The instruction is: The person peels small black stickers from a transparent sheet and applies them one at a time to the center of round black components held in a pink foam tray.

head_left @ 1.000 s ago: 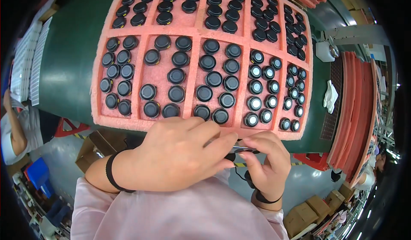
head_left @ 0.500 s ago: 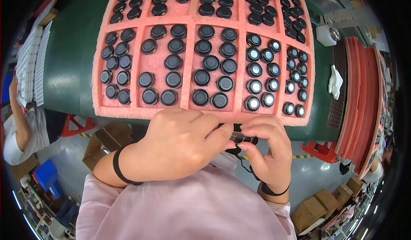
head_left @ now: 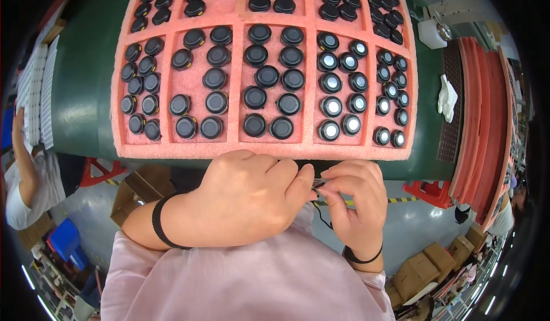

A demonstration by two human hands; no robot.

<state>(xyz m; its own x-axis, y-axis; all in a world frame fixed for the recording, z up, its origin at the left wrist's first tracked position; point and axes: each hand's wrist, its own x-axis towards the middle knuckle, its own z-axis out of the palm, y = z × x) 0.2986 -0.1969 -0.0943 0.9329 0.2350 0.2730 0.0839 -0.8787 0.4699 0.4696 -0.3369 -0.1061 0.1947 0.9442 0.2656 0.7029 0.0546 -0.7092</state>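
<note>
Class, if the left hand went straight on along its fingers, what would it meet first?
Leaving aside the small dark item at its fingertips, probably the right hand, just opposite; depth is unclear.

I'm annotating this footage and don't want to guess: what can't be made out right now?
All in the head view:
- Small piece: shape and grip hidden by fingers of the left hand and right hand.
- Foam tray: far edge cut off by the picture's top.
- Carton: partly hidden behind the left forearm.
</note>
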